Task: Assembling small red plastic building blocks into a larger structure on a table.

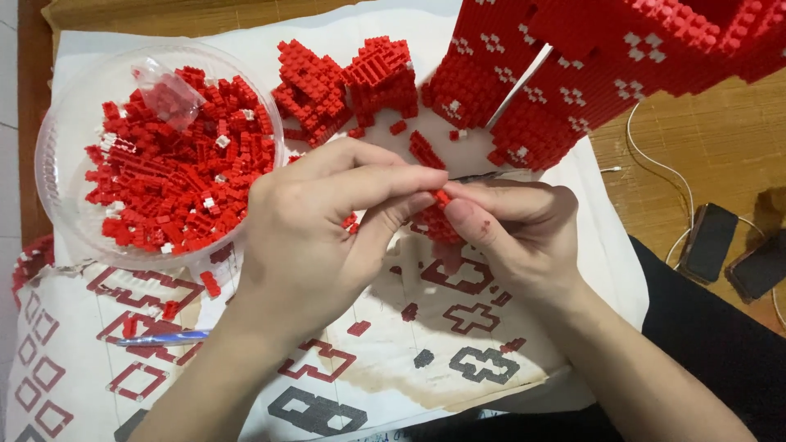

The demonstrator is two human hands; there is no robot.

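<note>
- My left hand (307,237) & right hand (512,225) both pinch one tiny red brick (442,196), frame centre.
- Upper left: round clear plastic bowl (61,123) w/ studded red bricks.

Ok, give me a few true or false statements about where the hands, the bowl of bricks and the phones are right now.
1. Both hands pinch one small red brick between them. True: left hand and right hand meet on it.
2. The clear bowl holds blue bricks. False: they are red with a few white.
3. Two dark phones lie at the right on the wood. True.
4. The blue pen is in the right hand. False: it lies on the printed sheet, lower left.
</note>
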